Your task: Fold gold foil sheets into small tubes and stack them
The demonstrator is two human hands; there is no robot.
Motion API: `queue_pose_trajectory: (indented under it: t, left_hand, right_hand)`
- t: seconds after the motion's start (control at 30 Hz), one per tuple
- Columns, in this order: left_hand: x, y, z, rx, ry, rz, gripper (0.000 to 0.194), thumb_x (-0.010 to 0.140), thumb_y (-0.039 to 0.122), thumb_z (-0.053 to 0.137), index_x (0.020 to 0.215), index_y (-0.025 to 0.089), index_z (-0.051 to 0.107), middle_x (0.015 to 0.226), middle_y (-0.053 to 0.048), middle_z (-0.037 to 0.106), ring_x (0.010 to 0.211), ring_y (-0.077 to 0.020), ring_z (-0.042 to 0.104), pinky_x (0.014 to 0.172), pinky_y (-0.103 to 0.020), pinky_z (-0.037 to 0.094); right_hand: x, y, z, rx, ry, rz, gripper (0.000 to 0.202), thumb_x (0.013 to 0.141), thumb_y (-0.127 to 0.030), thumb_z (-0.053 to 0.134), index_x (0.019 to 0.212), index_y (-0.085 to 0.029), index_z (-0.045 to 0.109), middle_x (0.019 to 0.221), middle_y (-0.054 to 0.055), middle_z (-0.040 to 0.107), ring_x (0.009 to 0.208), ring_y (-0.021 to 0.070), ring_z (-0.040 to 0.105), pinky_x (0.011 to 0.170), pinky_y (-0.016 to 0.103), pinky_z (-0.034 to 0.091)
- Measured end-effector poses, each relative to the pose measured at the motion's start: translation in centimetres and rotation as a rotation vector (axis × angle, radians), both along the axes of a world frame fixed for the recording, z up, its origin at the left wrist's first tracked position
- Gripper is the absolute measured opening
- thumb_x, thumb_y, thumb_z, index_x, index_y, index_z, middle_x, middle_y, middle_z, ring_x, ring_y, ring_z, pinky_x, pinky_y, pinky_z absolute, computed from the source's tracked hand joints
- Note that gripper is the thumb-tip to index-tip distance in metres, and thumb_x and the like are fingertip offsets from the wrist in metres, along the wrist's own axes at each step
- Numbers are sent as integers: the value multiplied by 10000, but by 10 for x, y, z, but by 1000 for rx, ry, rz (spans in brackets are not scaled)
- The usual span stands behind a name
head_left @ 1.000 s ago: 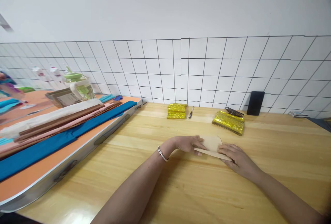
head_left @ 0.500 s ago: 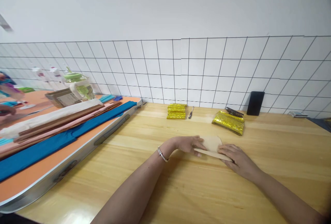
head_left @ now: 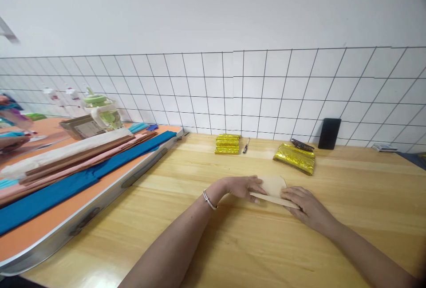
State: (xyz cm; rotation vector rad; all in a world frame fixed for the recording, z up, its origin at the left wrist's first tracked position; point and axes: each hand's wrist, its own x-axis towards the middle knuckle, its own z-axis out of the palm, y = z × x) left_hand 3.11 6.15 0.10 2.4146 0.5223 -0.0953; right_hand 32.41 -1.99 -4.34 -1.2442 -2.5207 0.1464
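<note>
A thin beige sheet (head_left: 272, 187), paper-like, lies on the wooden table between my hands. Along its near side runs a narrow folded strip. My left hand (head_left: 244, 186) grips the left end of that strip, fingers on top and thumb at the near edge. At the right end, my right hand (head_left: 304, 203) pinches the fold, its fingers lying over the sheet and its thumb mostly hidden. Beyond the sheet, a flat folded piece of gold foil (head_left: 294, 158) sits to the right and a pleated gold foil piece (head_left: 227, 144) to the left.
A pen (head_left: 246, 146) lies beside the pleated foil. A black phone (head_left: 329, 133) leans on the tiled wall, near a dark hair clip (head_left: 302, 144). On the orange table (head_left: 63, 230) at left are fabric strips, a box and a green-lidded bottle (head_left: 103, 111). Another person's hand (head_left: 13, 142) shows far left.
My hands and the beige sheet stay almost where they were. The whole view has shifted very slightly. At the far left the other person's hand has moved.
</note>
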Motion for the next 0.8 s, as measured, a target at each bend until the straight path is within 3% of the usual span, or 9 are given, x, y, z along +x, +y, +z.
queue_pose_trajectory:
  t: [0.8]
  left_hand:
    - [0,-1,0,-5,9,6,582,784,555,560,1301,307,459,1481,3,240,1383,-260,87,1105,-407,159]
  right_hand:
    - [1,0,-2,-19,-15,-10,363,876,-418,453,1204,-293,544,1257,52,548,1158,247,461,961,433,365]
